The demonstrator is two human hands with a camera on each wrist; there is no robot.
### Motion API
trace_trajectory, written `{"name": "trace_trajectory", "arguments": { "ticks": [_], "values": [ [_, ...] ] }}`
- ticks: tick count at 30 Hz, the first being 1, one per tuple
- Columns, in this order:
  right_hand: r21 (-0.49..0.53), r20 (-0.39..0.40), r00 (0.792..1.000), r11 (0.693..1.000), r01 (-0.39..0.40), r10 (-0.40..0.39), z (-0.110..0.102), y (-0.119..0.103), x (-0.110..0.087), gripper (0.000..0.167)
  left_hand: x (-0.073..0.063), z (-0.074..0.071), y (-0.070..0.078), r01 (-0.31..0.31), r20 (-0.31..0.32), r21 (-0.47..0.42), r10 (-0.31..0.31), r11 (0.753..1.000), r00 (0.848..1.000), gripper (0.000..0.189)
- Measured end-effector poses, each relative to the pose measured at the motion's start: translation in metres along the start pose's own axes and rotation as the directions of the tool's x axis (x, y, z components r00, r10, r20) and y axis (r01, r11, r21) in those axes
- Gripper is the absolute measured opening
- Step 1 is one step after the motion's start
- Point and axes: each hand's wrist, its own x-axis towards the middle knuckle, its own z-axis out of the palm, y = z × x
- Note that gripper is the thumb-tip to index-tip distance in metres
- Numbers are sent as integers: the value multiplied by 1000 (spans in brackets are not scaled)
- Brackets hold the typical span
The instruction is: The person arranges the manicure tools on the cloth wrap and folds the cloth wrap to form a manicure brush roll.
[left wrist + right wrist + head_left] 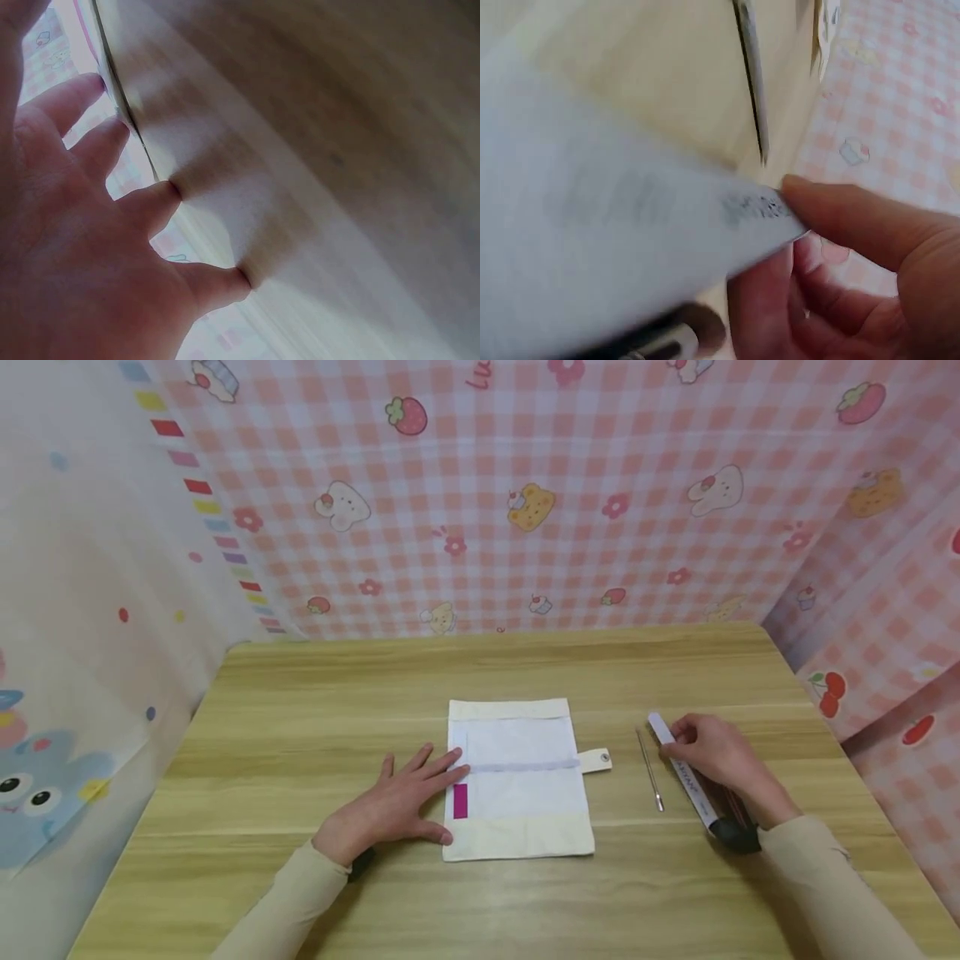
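An unfolded white fabric pouch (525, 793) with cream ends lies mid-table. It has a strip across its middle, a magenta patch and a snap tab (597, 760) on the right. My left hand (397, 797) spreads its fingers, some tips resting on the pouch's left edge; the left wrist view shows other fingertips on the tabletop. With thumb and fingers, my right hand (716, 752) pinches a long white nail file (686, 781) with dark lettering. In the right wrist view the nail file (630, 217) looms large, the thumb on its far end.
A thin metal stick (650, 772) with a small scoop-like end lies between the tab and the nail file. Dark, slim items (738, 808) are partly hidden under my right hand. Printed curtains (487, 552) hang behind the wooden table (300, 693).
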Motion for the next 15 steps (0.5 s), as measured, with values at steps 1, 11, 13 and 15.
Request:
{"name": "trace_trajectory", "arguments": {
  "ticks": [1, 11, 13, 15],
  "values": [
    [19, -3, 1000, 1000, 7, -6, -2, 0, 0, 32, 0, 0, 0, -2, -2, 0, 2, 1000, 1000, 97],
    [143, -106, 993, 988, 64, -49, -14, -14, -2, 34, -1, -1, -1, -13, -17, 1, 13, 1000, 1000, 97],
    [176, -109, 993, 982, 68, -49, -14, -18, -2, 34, -1, 0, -1, -9, -14, 2, 9, 1000, 1000, 97],
    [211, -119, 992, 975, 70, -46, -13, -22, -2, 35, -1, 0, -1, -8, -11, 2, 8, 1000, 1000, 97]
  ]
}}
